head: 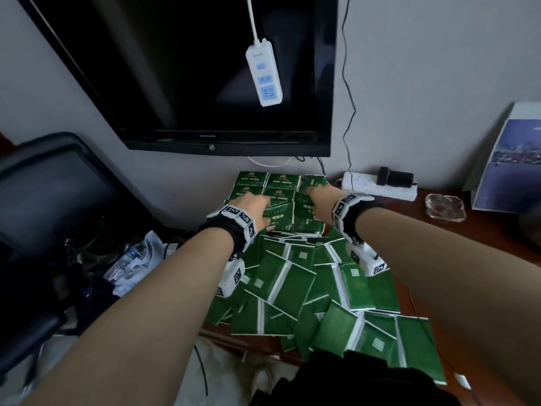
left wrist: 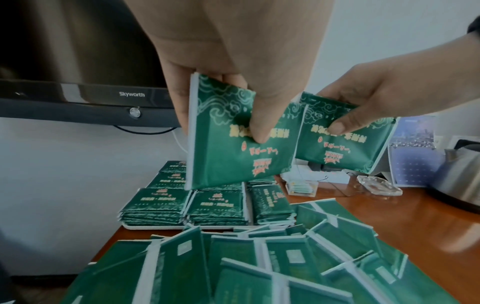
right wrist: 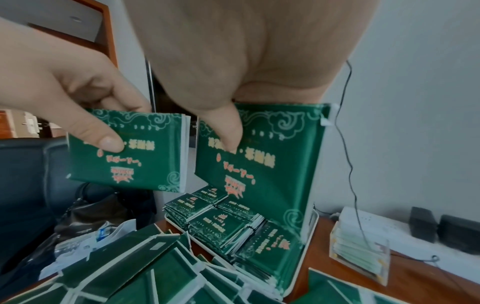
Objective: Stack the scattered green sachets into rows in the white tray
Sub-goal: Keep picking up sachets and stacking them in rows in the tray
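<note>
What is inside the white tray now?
The white tray holds rows of stacked green sachets, printed side up. Its floor is covered, so anything under the stacks cannot be seen.

Skyworth TV (head: 205, 68), hanging pwr strip (head: 264, 74); glass ashtray (head: 445, 206), blk chair (head: 44, 200), kettle (left wrist: 457, 185)

A pale wall (head: 424, 68) carries a dark television (head: 205, 68) with a white power strip (head: 264, 76) hanging before it. Far left stands a black chair (head: 44, 200). The brown wooden desk (head: 468, 230) runs right, dimly lit.
</note>
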The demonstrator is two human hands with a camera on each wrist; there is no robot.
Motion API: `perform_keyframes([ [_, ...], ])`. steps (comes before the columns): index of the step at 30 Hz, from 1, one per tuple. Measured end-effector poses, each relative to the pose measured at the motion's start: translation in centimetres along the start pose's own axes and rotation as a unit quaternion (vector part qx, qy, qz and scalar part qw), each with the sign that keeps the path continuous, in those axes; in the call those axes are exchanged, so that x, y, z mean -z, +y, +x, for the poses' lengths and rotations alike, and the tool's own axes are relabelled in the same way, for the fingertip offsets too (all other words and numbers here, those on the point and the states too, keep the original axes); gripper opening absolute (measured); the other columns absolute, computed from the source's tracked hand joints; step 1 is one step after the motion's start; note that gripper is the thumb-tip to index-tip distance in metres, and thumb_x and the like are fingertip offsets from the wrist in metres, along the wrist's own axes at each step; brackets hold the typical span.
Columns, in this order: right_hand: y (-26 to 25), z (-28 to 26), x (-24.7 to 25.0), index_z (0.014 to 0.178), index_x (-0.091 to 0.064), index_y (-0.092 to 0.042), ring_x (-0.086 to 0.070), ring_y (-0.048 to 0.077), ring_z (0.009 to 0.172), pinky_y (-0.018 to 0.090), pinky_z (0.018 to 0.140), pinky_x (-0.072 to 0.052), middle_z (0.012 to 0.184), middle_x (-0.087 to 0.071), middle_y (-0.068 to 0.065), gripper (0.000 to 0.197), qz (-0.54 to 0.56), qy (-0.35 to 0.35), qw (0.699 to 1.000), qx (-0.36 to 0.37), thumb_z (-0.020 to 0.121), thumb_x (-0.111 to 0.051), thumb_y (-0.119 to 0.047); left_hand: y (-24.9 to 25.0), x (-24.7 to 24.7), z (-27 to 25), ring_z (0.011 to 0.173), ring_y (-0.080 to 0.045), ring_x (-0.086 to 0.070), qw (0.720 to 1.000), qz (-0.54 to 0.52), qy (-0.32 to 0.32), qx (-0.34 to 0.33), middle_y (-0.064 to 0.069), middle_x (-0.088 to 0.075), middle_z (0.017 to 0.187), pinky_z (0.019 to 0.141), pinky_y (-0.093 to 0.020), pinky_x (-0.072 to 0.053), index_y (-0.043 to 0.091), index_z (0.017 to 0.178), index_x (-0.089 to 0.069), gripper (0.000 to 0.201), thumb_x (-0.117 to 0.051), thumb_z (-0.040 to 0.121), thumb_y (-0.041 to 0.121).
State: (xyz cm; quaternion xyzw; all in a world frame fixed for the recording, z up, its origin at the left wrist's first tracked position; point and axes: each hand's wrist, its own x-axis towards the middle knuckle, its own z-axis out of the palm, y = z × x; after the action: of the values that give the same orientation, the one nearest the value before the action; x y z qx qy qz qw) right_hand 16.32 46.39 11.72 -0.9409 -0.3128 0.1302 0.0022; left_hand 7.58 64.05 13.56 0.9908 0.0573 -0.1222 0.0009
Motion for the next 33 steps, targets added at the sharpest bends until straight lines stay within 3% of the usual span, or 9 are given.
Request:
perform_keyframes([
  [3, -3.3, 2.7, -1.1, 0.143, -0.037, -0.006, -0.062, 0.036, 0.104, 0.039, 0.076, -0.053, 0.119, -0.060, 0.021, 0.048, 0.018, -0.025, 0.999, -0.022, 0.096, -0.042, -0.001, -4.7, -1.3, 2.0, 0.111, -0.031, -0.062, 1.000, 0.006, -0.016, -0.018, -0.012, -0.061, 0.129, 0.091, -0.038, -0.053, 0.019, 0.139, -0.052, 0.047, -0.063, 0.095, 0.031],
  [6, -6.1, 5.6, -1.8, 0.142, -0.039, -0.007, -0.064, 0.034, 0.096, 0.037, 0.070, -0.052, 0.115, -0.062, 0.020, 0.048, 0.018, -0.031, 0.999, -0.036, 0.095, -0.041, 0.001, -9.1, -2.1, 4.1, 0.110, -0.032, -0.063, 0.999, 0.013, -0.027, -0.035, -0.012, -0.061, 0.129, 0.093, -0.039, -0.053, 0.018, 0.138, -0.053, 0.045, -0.063, 0.095, 0.029],
  [8, -7.5, 7.4, -2.3, 0.143, -0.039, -0.009, -0.063, 0.033, 0.091, 0.036, 0.068, -0.052, 0.113, -0.062, 0.019, 0.051, 0.019, -0.034, 0.998, -0.050, 0.094, -0.041, 0.002, -11.5, -2.5, 5.4, 0.106, -0.032, -0.064, 0.998, 0.028, -0.031, -0.049, -0.012, -0.063, 0.124, 0.089, -0.038, -0.054, 0.017, 0.137, -0.054, 0.042, -0.061, 0.097, 0.027],
  [11, -8.9, 9.6, -3.0, 0.146, -0.037, -0.010, -0.064, 0.034, 0.098, 0.036, 0.072, -0.054, 0.115, -0.062, 0.019, 0.053, 0.017, -0.044, 0.996, -0.072, 0.095, -0.041, 0.002, -14.0, -3.1, 7.3, 0.096, -0.030, -0.066, 0.996, 0.045, -0.037, -0.071, -0.012, -0.065, 0.116, 0.083, -0.038, -0.057, 0.016, 0.133, -0.055, 0.038, -0.059, 0.097, 0.028],
  [14, -9.4, 11.4, -4.0, 0.144, -0.041, -0.010, -0.065, 0.031, 0.096, 0.033, 0.073, -0.056, 0.114, -0.063, 0.017, 0.051, 0.036, -0.057, 0.993, -0.094, 0.095, -0.041, 0.003, -15.9, -4.0, 9.1, 0.089, -0.029, -0.067, 0.995, 0.048, -0.039, -0.078, -0.011, -0.066, 0.110, 0.078, -0.037, -0.057, 0.016, 0.132, -0.055, 0.036, -0.057, 0.098, 0.027],
  [18, -9.2, 13.4, -5.6, 0.141, -0.045, -0.013, -0.064, 0.026, 0.085, 0.039, 0.075, -0.060, 0.112, -0.061, 0.015, 0.051, 0.053, -0.071, 0.989, -0.120, 0.094, -0.040, 0.005, -17.6, -6.0, 11.7, 0.074, -0.024, -0.063, 0.994, 0.049, -0.038, -0.089, -0.008, -0.066, 0.097, 0.062, -0.032, -0.051, 0.017, 0.131, -0.055, 0.031, -0.053, 0.100, 0.021],
  [26, -8.0, 17.7, -8.2, 0.136, -0.050, -0.015, -0.061, 0.024, 0.076, 0.032, 0.060, -0.050, 0.092, -0.059, 0.008, 0.046, 0.045, -0.087, 0.984, -0.147, 0.094, -0.042, 0.003, -18.9, -8.9, 16.8, 0.076, -0.026, -0.061, 0.993, 0.063, -0.036, -0.096, -0.008, -0.066, 0.094, 0.065, -0.034, -0.054, 0.019, 0.130, -0.056, 0.031, -0.051, 0.099, 0.018],
  [30, -8.5, 18.8, -9.8, 0.140, -0.046, -0.013, -0.064, 0.026, 0.093, 0.032, 0.071, -0.055, 0.117, -0.064, 0.012, 0.053, 0.036, -0.076, 0.988, -0.126, 0.092, -0.044, 0.008, -19.2, -10.3, 18.2, 0.069, -0.022, -0.060, 0.990, 0.067, -0.028, -0.120, -0.003, -0.065, 0.084, 0.059, -0.032, -0.052, 0.020, 0.129, -0.055, 0.032, -0.051, 0.098, 0.015],
  [33, -8.9, 19.2, -11.7, 0.150, -0.034, -0.012, -0.041, 0.031, 0.137, 0.042, 0.106, -0.045, 0.156, -0.035, 0.009, 0.064, 0.019, -0.072, 0.994, -0.085, 0.090, -0.046, 0.007, -19.9, -11.8, 18.7, 0.078, -0.023, -0.067, 0.986, 0.078, -0.023, -0.142, -0.002, -0.070, 0.095, 0.063, -0.033, -0.055, 0.024, 0.130, -0.056, 0.041, -0.049, 0.094, 0.005],
])
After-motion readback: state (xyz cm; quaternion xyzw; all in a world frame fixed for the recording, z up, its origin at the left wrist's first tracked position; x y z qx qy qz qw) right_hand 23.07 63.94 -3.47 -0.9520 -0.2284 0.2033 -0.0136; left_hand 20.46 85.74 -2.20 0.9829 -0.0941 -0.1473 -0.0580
